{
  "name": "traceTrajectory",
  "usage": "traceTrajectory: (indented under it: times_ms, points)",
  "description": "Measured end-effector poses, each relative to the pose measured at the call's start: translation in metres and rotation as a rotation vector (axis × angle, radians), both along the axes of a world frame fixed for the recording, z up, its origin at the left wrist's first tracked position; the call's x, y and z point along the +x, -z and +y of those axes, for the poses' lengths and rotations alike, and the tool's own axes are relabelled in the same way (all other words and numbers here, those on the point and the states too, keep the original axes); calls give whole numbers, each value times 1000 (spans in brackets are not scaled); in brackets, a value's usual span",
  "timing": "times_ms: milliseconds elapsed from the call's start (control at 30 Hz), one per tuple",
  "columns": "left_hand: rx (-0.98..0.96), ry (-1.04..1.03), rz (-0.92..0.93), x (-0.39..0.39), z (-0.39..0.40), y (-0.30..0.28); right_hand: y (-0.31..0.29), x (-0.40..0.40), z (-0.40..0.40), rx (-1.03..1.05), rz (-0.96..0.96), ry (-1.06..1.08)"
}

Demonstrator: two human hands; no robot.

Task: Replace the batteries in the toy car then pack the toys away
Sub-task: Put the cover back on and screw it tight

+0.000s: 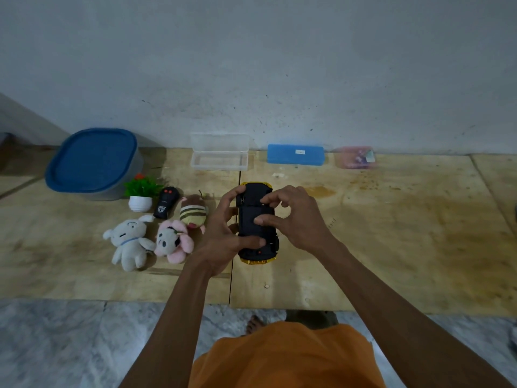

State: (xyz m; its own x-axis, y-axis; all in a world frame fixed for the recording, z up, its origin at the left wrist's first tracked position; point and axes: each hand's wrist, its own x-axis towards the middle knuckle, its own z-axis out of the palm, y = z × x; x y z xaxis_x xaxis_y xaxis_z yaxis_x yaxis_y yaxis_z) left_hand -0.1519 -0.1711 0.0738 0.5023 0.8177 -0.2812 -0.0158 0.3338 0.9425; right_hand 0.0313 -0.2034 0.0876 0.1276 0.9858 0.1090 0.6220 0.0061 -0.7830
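Nearest the viewer, at frame centre, the toy car (256, 219) lies upside down above the plywood table (391, 233). The left hand (223, 233) grips its side at 9 o'clock, thumb curled across the underside. From 3 o'clock the right hand (293, 217) presses bent fingertips on the black base, possibly the battery cover. Farther, at 10 o'clock, sit plush toys (151, 239), a remote (166, 202) and a blue-lidded tub (93, 161).
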Motion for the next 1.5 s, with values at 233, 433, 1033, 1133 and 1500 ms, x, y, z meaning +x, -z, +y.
traceTrajectory:
  times_ms: [233, 433, 1033, 1133, 1500]
  points:
    - [16, 5, -8, -3, 1, -2, 3, -2, -2, 5, -52, 16]
    - [22, -10, -2, -4, -3, 2, 11, -1, -4, -8, -32, 20]
    - [74, -116, 65, 4, 9, 4, 16, -10, 2, -132, 408, 246]
    - [93, -97, 74, 3, 11, 5, 16, -18, 4, -151, 559, 310]
    - [80, -125, 61, 12, 11, 5, 11, -12, 16, -286, 706, 404]
